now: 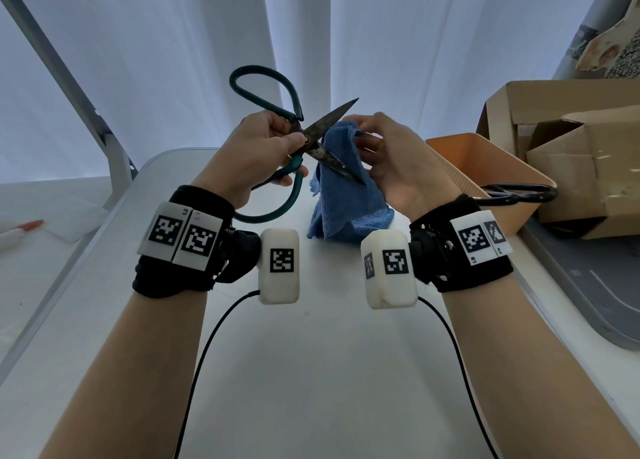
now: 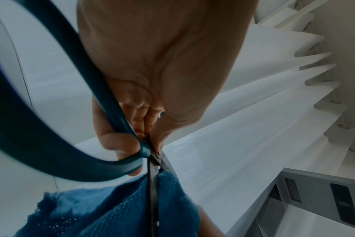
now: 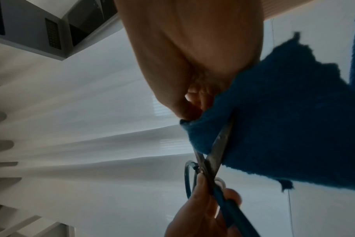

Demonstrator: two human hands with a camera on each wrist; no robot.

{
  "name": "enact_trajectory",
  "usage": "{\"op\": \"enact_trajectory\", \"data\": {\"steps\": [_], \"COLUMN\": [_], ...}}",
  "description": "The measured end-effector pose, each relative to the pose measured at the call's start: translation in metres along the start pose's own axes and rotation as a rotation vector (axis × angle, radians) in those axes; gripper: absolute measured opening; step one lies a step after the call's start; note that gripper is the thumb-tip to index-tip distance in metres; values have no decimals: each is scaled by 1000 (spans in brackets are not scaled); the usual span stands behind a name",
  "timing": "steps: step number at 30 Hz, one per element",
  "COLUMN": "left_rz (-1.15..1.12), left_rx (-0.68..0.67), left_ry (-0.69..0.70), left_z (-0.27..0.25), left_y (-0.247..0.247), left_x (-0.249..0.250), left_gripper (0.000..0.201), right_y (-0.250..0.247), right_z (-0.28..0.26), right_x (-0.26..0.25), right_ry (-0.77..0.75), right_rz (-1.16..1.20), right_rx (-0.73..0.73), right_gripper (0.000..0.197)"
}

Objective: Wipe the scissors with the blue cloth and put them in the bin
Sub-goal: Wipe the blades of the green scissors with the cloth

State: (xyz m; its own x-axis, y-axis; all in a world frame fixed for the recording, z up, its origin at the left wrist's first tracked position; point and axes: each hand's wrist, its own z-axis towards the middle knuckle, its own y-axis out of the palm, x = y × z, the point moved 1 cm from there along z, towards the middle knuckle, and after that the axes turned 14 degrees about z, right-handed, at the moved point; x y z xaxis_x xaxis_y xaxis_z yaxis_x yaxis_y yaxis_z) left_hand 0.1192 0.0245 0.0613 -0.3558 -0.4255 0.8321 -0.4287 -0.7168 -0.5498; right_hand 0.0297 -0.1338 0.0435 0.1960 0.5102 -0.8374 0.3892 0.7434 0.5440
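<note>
My left hand (image 1: pixel 263 153) grips large scissors (image 1: pixel 317 147) with teal loop handles near the pivot, blades spread apart, held above the white table. My right hand (image 1: pixel 384 153) pinches the blue cloth (image 1: pixel 346 199), which hangs down to the table and sits between the open blades. In the left wrist view the scissors' handle (image 2: pixel 51 152) curves past my fingers and the blade (image 2: pixel 152 192) cuts across the cloth (image 2: pixel 111 213). The right wrist view shows the cloth (image 3: pixel 284 120) wrapped against one blade (image 3: pixel 223 141). An orange bin (image 1: pixel 485 160) stands at right.
A second pair of dark-handled scissors (image 1: pixel 519 195) rests on the bin's near rim. Cardboard boxes (image 1: pixel 571 147) stand behind the bin. A grey tray (image 1: pixel 588 302) lies at the right edge. An orange-capped marker (image 1: pixel 24 230) lies at far left. White curtains hang behind.
</note>
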Motion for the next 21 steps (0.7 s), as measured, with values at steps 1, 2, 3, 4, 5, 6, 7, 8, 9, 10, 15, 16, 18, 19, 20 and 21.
{"op": "enact_trajectory", "data": {"steps": [1, 2, 3, 4, 5, 6, 7, 8, 9, 10, 15, 16, 18, 19, 20, 21], "left_rz": [-2, -2, 0, -1, -3, -8, -18, -29, -37, -37, -18, -17, 0, 9, 17, 25], "left_rx": [2, 2, 3, 3, 4, 4, 3, -2, -9, -14, -25, -25, -17, -11, -7, -5], "left_ry": [0, 2, 3, 5, 8, 11, 15, 21, 29, 37, 65, 70, 76, 77, 77, 79], "left_z": [0, 0, 0, 0, 0, 0, 0, -1, -1, -2, -2, -2, -2, -1, -1, 0], "left_y": [0, 0, 0, 0, 0, -1, -1, -2, -2, -2, -1, 0, 1, 1, 2, 3], "left_x": [0, 0, 0, 0, 0, 0, 1, 1, 2, 3, 5, 5, 5, 4, 4, 4], "left_gripper": [18, 18, 18, 17, 17, 15, 14, 13, 12, 12, 14, 14, 15, 16, 15, 15], "right_y": [0, 1, 1, 2, 1, 2, 2, 2, 2, 2, 1, 2, 2, 2, 2, 1], "right_z": [0, -1, -2, -3, -3, -4, -4, -5, -5, -5, -3, -4, -4, -4, -4, -4], "right_x": [0, 0, 1, 2, 3, 2, 2, 2, 3, 4, 7, 7, 7, 7, 7, 8], "right_ry": [-7, -15, -21, -23, -22, -22, -22, -18, -11, -4, 7, 22, 38, 33, 23, 12], "right_rz": [4, -2, -10, -11, 2, 23, 47, 69, 79, 71, -272, -328, -392, -411, -425, -432], "right_rx": [-17, -50, -91, -131, -156, -169, -166, -151, -127, -102, -53, -68, -94, -112, -129, -140], "right_gripper": [21, 27, 32, 35, 35, 32, 29, 26, 24, 23, 14, 17, 25, 27, 26, 24]}}
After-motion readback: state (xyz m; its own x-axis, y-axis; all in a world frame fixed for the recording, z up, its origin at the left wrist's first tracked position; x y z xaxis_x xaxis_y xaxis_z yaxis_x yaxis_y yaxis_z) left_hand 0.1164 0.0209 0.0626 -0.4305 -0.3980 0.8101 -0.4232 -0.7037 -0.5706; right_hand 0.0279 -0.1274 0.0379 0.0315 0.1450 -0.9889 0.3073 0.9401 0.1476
